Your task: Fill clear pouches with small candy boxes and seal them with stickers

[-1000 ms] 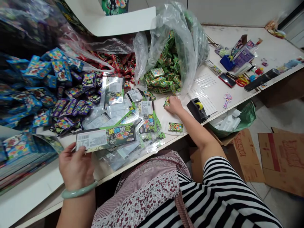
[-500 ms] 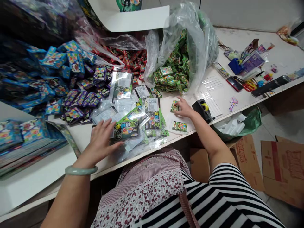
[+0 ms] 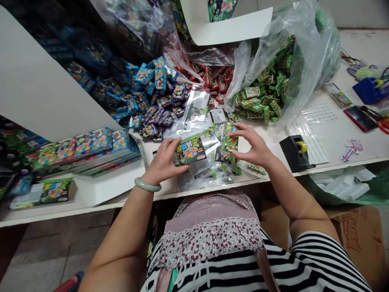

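Observation:
My left hand [image 3: 164, 162], with a green bangle on its wrist, grips the left edge of a clear bag with a black and green printed header card [image 3: 192, 151]. In my right hand [image 3: 254, 147] a small green candy packet [image 3: 230, 137] is held between thumb and fingers, just right of the card. More clear bags with header cards [image 3: 197, 106] lie beneath and behind both hands. Another green packet [image 3: 257, 168] lies by the table edge, partly hidden under my right wrist.
Green packets [image 3: 251, 92] spill from a large clear bag [image 3: 304, 69]. Red [image 3: 223, 81], purple [image 3: 179, 92] and blue packets [image 3: 142, 76] are heaped further left. A tape dispenser [image 3: 294, 152] stands at right near a phone [image 3: 360, 117]. Stacked boxes [image 3: 100, 152] sit at left.
My right hand has lifted the green packet off the table and brought it left, beside the header card. My left hand has closed on the carded bag. The view has swung left.

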The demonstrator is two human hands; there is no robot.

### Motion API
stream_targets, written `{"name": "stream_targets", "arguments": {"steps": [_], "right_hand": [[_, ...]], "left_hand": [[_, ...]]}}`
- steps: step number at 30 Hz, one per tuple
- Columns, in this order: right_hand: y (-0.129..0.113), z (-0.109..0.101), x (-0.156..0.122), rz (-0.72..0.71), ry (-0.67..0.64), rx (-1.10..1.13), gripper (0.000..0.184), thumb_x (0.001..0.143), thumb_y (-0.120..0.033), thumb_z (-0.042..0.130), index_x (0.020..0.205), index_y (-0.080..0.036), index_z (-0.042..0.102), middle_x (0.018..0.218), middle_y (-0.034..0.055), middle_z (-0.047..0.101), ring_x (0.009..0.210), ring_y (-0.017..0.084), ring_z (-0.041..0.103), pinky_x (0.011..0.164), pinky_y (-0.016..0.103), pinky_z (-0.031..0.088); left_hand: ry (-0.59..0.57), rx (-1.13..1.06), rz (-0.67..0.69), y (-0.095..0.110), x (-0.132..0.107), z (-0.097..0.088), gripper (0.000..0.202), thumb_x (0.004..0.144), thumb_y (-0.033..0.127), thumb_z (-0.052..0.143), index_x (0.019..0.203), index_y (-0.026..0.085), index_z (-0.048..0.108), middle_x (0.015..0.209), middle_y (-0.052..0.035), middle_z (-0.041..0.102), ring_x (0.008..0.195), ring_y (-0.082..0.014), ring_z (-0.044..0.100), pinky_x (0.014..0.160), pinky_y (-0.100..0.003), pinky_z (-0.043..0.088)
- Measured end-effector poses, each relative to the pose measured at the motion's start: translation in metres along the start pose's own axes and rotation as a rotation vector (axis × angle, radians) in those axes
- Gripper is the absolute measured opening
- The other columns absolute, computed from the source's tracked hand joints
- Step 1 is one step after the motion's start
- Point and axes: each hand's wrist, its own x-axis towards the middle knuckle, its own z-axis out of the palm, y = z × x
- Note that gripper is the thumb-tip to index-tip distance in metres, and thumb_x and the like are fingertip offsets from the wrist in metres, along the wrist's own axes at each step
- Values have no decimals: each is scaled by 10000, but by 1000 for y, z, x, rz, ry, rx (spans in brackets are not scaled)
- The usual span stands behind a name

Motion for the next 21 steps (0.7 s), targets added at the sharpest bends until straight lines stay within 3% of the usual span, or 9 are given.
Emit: {"name": "stream_targets", "arguments": {"steps": [2,4,11,21], "right_hand": [[-31,7,14,-95,-62,-57,492,781,-336,715,1254,-288,584,1455,99,495,1361,321,444,1124,531,350],[-45,16,23,-147,-111,-145,472,786,-307,710,1241,-263,595,1457,120,486,1342,343,439,1119,550,348],[-40,32,21,-175,-84,-320,443,820,-321,695,1245,-252,592,1440,128,476,1297,341,447,1081,553,399],[-42,28,17,-189,-359,-458,390,793,-290,734,1165,-226,634,1437,146,496,1251,368,471,1006,550,442]], "left_hand": [[7,-29,19,5,-2,-1,931,662,507,805,1443,204,399,1306,-141,463,1229,-336,497,1082,-520,431],[3,-26,33,6,-5,1,929,671,532,800,1442,200,402,1302,-148,466,1222,-343,500,1071,-528,439],[-29,10,37,1,-22,7,939,709,568,766,1473,211,354,1303,-143,461,1235,-345,489,1067,-534,447],[-7,102,130,0,-24,17,983,722,576,760,1507,204,300,1298,-166,469,1186,-353,511,1010,-532,477]]}}
